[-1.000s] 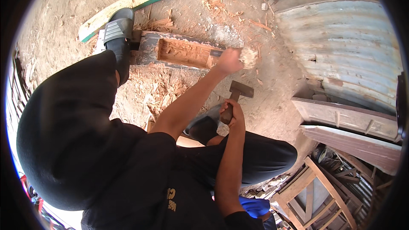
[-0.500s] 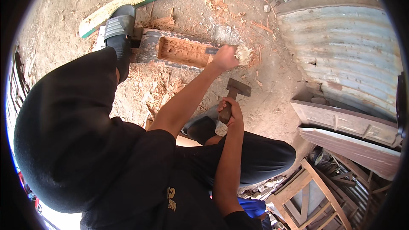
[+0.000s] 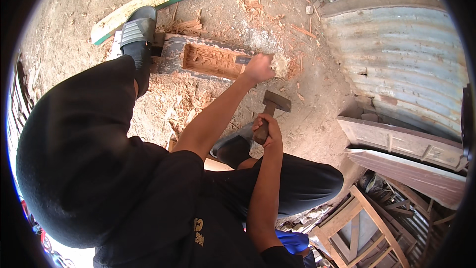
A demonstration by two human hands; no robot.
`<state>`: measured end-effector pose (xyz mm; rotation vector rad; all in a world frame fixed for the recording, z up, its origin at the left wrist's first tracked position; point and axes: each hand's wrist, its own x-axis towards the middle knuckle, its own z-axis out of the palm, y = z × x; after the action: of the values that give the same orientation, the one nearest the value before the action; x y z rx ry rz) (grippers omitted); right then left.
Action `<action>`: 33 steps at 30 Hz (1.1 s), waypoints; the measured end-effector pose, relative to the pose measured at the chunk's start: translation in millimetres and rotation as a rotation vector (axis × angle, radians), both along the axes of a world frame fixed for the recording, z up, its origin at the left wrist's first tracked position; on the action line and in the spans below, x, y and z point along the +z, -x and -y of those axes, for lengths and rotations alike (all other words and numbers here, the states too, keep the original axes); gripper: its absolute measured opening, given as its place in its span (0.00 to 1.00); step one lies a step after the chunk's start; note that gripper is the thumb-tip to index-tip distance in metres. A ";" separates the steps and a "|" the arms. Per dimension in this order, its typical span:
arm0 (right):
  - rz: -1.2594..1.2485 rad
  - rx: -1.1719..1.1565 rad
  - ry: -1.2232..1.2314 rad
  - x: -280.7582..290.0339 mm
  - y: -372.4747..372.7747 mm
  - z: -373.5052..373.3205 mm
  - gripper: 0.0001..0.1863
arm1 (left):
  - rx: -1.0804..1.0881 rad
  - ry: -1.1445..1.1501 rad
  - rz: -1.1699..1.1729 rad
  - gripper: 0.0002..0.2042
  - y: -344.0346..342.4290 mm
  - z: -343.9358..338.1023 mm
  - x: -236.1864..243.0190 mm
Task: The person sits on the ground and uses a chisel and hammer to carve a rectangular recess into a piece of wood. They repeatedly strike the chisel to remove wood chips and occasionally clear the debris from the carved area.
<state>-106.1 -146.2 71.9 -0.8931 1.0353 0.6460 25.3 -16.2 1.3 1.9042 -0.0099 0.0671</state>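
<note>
Head view: we saw the left hand point(image 3: 259, 68) closed in a fist around a dark flat-bladed metal chisel point(image 3: 242, 60), its handle mostly hidden, blade at the recess's right end. The right hand point(image 3: 268, 131), nearer us, had fingers wrapped fully round a brown-handled, blocky-headed hammer point(image 3: 276, 100), head up, apart from the chisel. We found the grey-painted wooden beam point(image 3: 172, 51) with its rectangular recess on the ground, far side, left of the hammer; reddish wood chips point(image 3: 186, 100) lay on its near side.
</note>
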 end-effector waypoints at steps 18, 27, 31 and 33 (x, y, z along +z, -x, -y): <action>1.025 0.044 1.156 156.7 -74.8 15.8 0.15 | -0.021 -0.055 -0.015 0.16 -0.6 4.2 -4.9; 0.450 0.329 0.408 116.0 -27.5 -38.6 0.08 | 0.009 -0.016 0.036 0.15 -3.7 3.1 -12.6; 0.577 0.040 0.718 201.4 -41.3 -7.0 0.06 | 0.023 -0.056 0.021 0.15 -3.5 3.8 -9.5; 0.770 0.030 0.725 250.5 -50.4 8.4 0.09 | -0.005 -0.029 -0.017 0.15 -2.1 -1.3 -7.5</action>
<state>-55.7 -154.6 322.4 -1.6219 0.5299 -0.1087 27.3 -14.9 -6.3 1.9332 -0.0043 0.0472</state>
